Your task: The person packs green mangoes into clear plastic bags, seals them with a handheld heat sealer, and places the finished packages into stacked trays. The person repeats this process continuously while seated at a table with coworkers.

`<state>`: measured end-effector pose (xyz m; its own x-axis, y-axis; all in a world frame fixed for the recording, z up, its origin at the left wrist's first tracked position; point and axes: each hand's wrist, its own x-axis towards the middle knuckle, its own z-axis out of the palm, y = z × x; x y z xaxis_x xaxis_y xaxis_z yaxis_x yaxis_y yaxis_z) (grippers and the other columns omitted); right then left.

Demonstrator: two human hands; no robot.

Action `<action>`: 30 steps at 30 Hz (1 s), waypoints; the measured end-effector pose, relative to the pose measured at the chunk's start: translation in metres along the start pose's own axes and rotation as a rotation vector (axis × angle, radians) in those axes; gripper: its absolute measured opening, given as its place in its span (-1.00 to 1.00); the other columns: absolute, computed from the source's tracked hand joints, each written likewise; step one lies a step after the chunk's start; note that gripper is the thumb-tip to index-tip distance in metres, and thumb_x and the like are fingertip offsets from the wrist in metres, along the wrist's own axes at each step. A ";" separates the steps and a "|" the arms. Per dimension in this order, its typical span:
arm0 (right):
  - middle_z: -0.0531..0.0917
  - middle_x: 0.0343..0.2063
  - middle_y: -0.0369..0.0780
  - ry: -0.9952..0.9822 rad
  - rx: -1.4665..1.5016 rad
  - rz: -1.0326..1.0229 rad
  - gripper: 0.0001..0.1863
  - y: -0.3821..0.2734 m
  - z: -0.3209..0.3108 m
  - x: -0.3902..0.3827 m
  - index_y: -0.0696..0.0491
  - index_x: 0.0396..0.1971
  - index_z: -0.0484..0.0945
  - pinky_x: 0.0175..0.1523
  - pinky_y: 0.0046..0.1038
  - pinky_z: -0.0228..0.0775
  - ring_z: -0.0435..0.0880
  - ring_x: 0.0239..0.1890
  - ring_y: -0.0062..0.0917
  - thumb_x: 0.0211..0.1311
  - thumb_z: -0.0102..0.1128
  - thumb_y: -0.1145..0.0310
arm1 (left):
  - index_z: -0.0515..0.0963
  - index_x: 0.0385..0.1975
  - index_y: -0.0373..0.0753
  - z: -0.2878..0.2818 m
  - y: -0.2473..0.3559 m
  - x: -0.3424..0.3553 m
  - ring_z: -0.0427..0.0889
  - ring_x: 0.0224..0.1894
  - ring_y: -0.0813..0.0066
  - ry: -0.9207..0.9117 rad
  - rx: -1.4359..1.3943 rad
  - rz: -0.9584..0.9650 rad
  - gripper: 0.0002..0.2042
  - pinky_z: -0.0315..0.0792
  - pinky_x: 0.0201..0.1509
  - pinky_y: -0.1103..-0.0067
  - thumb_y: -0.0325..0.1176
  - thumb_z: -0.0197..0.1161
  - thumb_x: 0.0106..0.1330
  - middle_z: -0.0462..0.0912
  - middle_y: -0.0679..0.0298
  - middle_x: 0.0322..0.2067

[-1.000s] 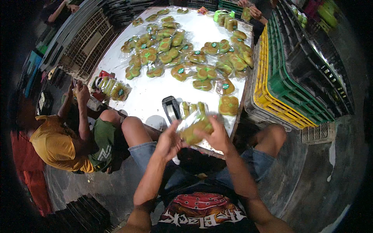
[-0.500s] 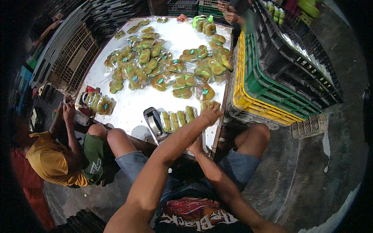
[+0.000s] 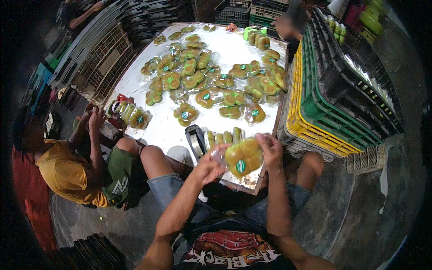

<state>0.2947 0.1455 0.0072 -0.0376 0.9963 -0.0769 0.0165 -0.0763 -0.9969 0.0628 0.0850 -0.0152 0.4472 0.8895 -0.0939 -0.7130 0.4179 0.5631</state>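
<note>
Both my hands hold a clear plastic bag of round brown-and-green buns (image 3: 246, 155) above the near edge of the white table (image 3: 164, 128). My left hand (image 3: 210, 167) pinches the gathered plastic at the bag's left end. At its right end, the fingers of my right hand (image 3: 271, 150) are closed on the bag. A round green sticker faces up on it. Just behind lies a row of bagged buns (image 3: 227, 136), partly hidden by the held bag. Left of that row stands a black tool resembling a tape dispenser (image 3: 195, 141).
Many bagged buns (image 3: 193, 78) are heaped across the table. Stacked yellow, green and black crates (image 3: 310, 108) rise along the right edge. A person in a yellow shirt (image 3: 67, 171) sits at left, hands near more bags (image 3: 132, 114). Another person stands beyond the crates.
My left hand has come back leftward from the table's right side, and my right hand has risen from the near edge. The bag is now raised between them. Another bag lies apart before the heap.
</note>
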 end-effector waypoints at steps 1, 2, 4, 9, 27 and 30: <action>0.62 -0.50 -0.36 -0.063 -0.205 0.023 -0.72 -0.017 0.003 -0.007 0.10 -0.31 0.66 -0.30 -0.59 0.38 0.52 -0.46 -0.67 0.35 0.20 0.16 | 0.20 0.33 -0.32 -0.001 -0.005 -0.015 0.34 0.34 0.11 -0.051 -0.040 0.032 -0.29 0.31 0.38 0.17 -0.60 0.12 0.04 0.29 -0.04 0.30; 0.57 -0.52 -0.35 -0.110 -0.049 -0.013 -0.74 -0.016 0.005 -0.013 0.10 -0.37 0.59 -0.34 -0.57 0.36 0.49 -0.51 -0.65 0.35 0.21 0.20 | 0.21 0.33 -0.30 -0.001 -0.008 -0.029 0.30 0.38 0.05 -0.099 -0.083 0.062 -0.27 0.24 0.40 0.09 -0.50 0.19 0.03 0.24 -0.09 0.33; 0.49 -0.55 -0.35 -0.195 0.261 -0.090 -0.73 -0.011 0.003 -0.028 0.10 -0.48 0.46 -0.44 -0.53 0.32 0.43 -0.61 -0.61 0.35 0.23 0.27 | 0.22 0.34 -0.28 0.005 0.003 -0.037 0.19 0.42 -0.09 -0.403 -0.122 0.095 -0.21 0.10 0.43 -0.04 -0.21 0.31 0.04 0.12 -0.17 0.40; 0.60 -0.57 -0.36 -0.624 -0.348 -0.427 -0.75 -0.027 0.034 -0.043 0.17 -0.47 0.58 -0.44 -0.53 0.36 0.52 -0.57 -0.69 0.31 0.24 0.30 | 0.41 0.15 -0.36 0.003 0.026 -0.047 0.55 0.08 0.16 -0.201 0.290 -0.259 -0.37 0.41 0.19 0.18 0.15 0.01 0.41 0.53 0.03 0.05; 0.59 -0.02 -0.03 0.213 -0.426 -0.614 -0.51 0.012 0.074 -0.046 0.14 0.23 0.31 0.05 -0.33 0.51 0.65 -0.07 -0.25 0.35 0.18 0.38 | 0.43 0.08 -0.52 0.040 0.010 -0.038 0.63 0.03 0.36 0.464 0.458 0.245 -0.49 0.43 0.23 0.46 -0.10 -0.19 0.59 0.67 0.04 -0.04; 0.61 0.00 -0.01 0.000 -0.355 -0.577 -0.45 0.005 0.087 -0.064 0.21 0.29 0.27 0.06 -0.34 0.51 0.66 -0.04 -0.22 0.38 0.16 0.35 | 0.44 0.09 -0.50 0.050 0.014 -0.041 0.57 0.09 0.38 0.308 0.812 0.364 -0.50 0.34 0.29 0.46 -0.11 -0.21 0.60 0.68 0.10 -0.03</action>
<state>0.2103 0.0782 0.0061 -0.1390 0.8736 0.4664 0.3207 0.4853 -0.8134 0.0611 0.0450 0.0377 0.0255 0.9983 0.0522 -0.1345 -0.0483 0.9897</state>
